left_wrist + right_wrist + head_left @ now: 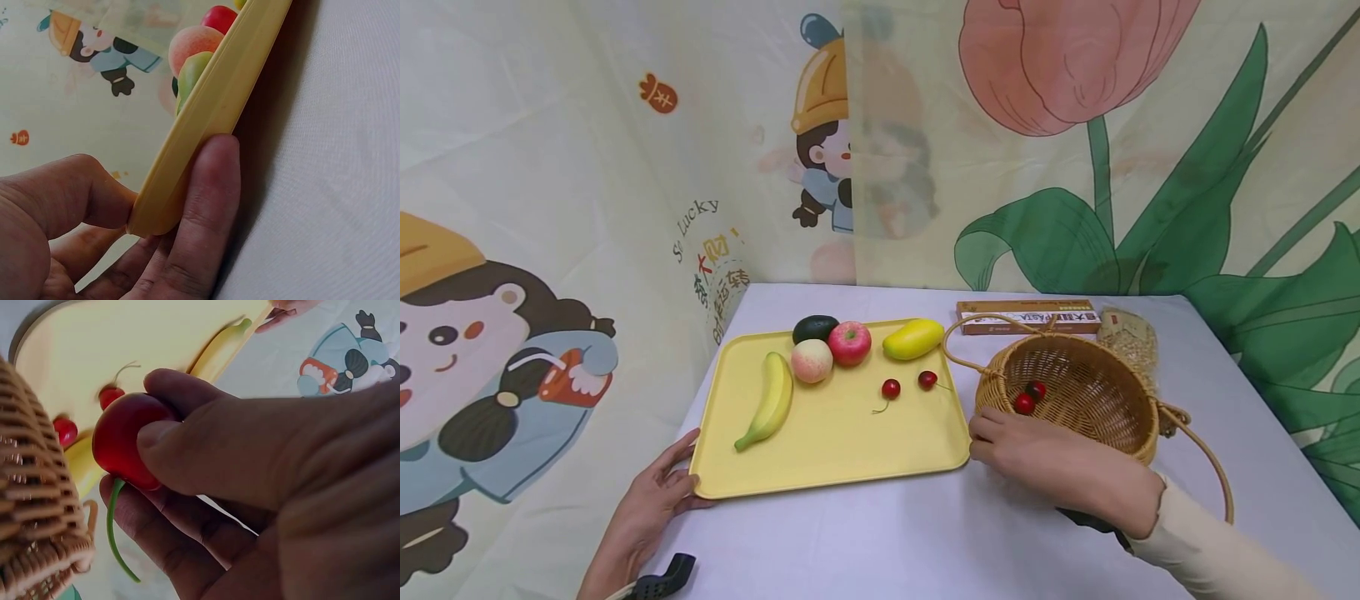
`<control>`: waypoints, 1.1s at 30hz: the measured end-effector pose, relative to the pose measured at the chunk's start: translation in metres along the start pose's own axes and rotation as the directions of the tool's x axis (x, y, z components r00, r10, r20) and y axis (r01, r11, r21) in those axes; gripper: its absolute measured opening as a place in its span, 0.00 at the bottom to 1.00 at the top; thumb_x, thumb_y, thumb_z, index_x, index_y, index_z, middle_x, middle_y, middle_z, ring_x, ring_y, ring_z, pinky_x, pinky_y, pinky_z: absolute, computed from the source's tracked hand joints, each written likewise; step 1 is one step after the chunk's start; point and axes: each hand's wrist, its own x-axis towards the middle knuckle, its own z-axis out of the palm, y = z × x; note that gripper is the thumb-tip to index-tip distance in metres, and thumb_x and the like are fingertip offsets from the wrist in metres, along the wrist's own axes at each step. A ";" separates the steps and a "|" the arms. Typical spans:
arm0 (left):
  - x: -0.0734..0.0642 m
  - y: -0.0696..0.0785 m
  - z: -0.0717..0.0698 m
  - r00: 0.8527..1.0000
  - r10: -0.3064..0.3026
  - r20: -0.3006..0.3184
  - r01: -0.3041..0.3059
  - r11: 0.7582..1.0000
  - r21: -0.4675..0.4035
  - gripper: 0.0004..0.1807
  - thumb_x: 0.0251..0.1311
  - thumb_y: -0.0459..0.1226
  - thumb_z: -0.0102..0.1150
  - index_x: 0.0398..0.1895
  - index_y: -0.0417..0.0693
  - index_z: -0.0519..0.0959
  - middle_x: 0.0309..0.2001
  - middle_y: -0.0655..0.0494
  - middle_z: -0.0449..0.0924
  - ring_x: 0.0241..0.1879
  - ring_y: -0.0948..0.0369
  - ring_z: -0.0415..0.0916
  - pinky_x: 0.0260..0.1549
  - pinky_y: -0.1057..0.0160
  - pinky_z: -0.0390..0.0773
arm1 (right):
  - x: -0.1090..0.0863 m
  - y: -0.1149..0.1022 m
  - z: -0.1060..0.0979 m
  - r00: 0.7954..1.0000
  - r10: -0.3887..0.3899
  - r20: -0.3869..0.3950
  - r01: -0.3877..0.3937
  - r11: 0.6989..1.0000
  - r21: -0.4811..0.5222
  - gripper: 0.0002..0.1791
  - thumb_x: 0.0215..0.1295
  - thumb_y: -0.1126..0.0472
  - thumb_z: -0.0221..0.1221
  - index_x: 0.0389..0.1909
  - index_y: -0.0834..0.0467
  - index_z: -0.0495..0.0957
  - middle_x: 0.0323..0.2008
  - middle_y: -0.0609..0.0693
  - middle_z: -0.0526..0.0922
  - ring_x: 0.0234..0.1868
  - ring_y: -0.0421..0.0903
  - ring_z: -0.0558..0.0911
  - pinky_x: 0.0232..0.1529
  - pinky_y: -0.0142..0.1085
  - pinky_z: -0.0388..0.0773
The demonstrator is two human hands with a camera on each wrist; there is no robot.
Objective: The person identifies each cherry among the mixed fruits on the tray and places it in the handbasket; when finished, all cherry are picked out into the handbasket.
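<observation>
While pinched in right hand (1028,446): cherry (117,439), slip-prone if squeezed; gripped by left hand (658,493): tray (850,454), spill-prone if tilted.

Honestly, this is looking like a little staged corner. Cream fabric curtains (587,158) with cartoon kids and a huge pink tulip (1075,62) are hanging to the left and behind, closing in the white, cloth-covered surface (880,542). A rectangular yellow tray (850,442), a round brown wicker basket (1108,383) and a long brown-and-white pasta box (1071,317) are giving it a kitchen-ish vibe. Whether a home or a studio is surrounding it, I'm not able to tell.
</observation>
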 end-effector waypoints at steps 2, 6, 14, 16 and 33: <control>-0.001 -0.001 -0.001 1.000 0.005 0.006 -0.005 1.000 -0.007 0.46 0.72 0.26 0.46 0.89 0.58 0.45 0.84 0.36 0.48 0.49 0.64 0.82 0.48 0.57 0.93 | -0.002 0.001 -0.001 1.000 0.003 0.014 -0.003 1.000 -0.021 0.18 0.62 0.64 0.74 0.53 0.50 0.86 0.46 0.46 0.80 0.48 0.42 0.77 0.48 0.33 0.87; -0.001 -0.003 -0.001 1.000 0.013 0.021 -0.012 1.000 -0.022 0.46 0.71 0.24 0.47 0.89 0.58 0.46 0.83 0.39 0.50 0.49 0.64 0.82 0.48 0.57 0.93 | -0.007 0.004 -0.003 1.000 0.009 0.019 -0.008 0.999 -0.042 0.19 0.60 0.63 0.75 0.52 0.52 0.86 0.47 0.47 0.81 0.47 0.43 0.78 0.48 0.35 0.89; 0.002 -0.004 -0.004 0.999 0.020 0.038 -0.019 1.000 -0.021 0.46 0.72 0.25 0.47 0.89 0.60 0.46 0.84 0.40 0.49 0.49 0.66 0.82 0.48 0.57 0.93 | -0.020 0.012 -0.013 0.999 0.033 0.010 -0.034 0.997 0.071 0.19 0.59 0.66 0.75 0.50 0.51 0.85 0.45 0.45 0.80 0.46 0.42 0.76 0.47 0.36 0.88; 0.002 -0.004 -0.004 0.999 0.018 0.044 -0.016 1.000 -0.025 0.46 0.72 0.25 0.47 0.89 0.61 0.46 0.85 0.40 0.49 0.50 0.66 0.82 0.48 0.57 0.93 | -0.023 0.014 -0.015 0.999 0.044 0.004 -0.044 0.996 0.078 0.20 0.59 0.68 0.75 0.51 0.50 0.85 0.45 0.45 0.80 0.46 0.43 0.76 0.48 0.37 0.88; 0.002 -0.004 -0.003 0.999 0.009 0.039 -0.008 0.999 -0.033 0.47 0.72 0.25 0.47 0.89 0.61 0.46 0.85 0.40 0.48 0.50 0.66 0.81 0.49 0.56 0.93 | -0.049 0.039 -0.025 0.977 0.211 -0.045 -0.199 0.962 0.188 0.30 0.55 0.79 0.71 0.55 0.49 0.84 0.55 0.46 0.81 0.54 0.46 0.80 0.37 0.30 0.88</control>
